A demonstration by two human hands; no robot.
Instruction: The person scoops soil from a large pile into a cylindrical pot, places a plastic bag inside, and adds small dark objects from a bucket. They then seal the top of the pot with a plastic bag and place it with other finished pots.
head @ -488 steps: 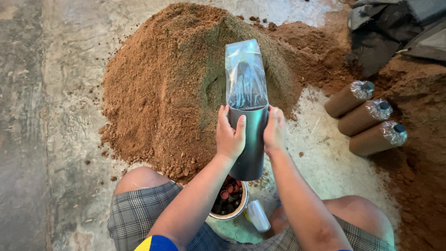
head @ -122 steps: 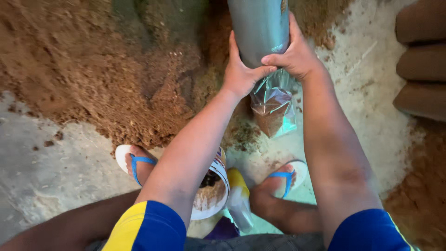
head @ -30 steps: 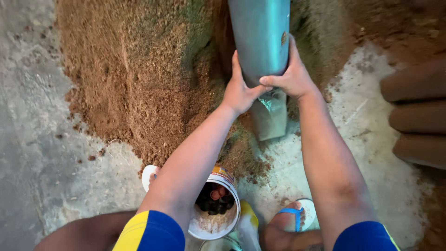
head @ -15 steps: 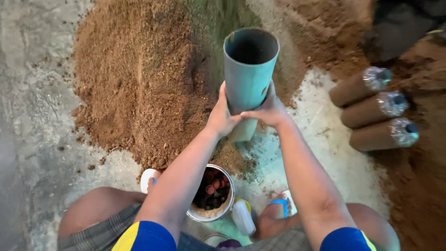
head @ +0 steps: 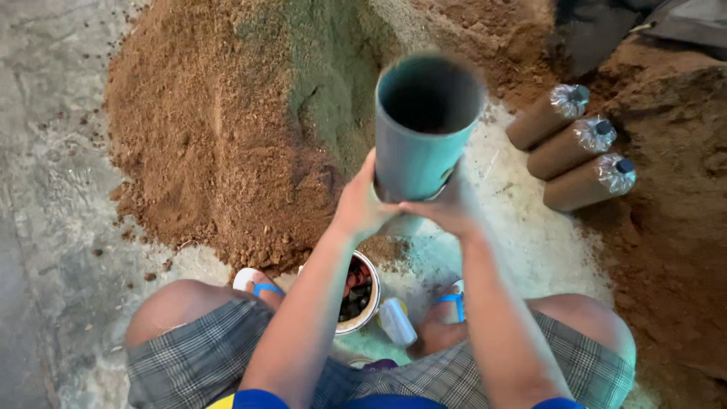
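Pipe [head: 424, 129], one grey-green tube, open mouth up, blurred, held upright above the knees; left hand [head: 362, 206] and right hand [head: 453, 208] clamp its base, fingers wrapped tight. Below sits one tub [head: 356, 291]. Beyond, one soil heap [head: 227, 129] and three filled bags [head: 579, 148].

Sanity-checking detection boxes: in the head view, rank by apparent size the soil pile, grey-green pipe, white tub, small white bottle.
1. Soil pile
2. Grey-green pipe, held up near the camera, so it may look oversized
3. White tub, partly hidden by the left arm
4. Small white bottle
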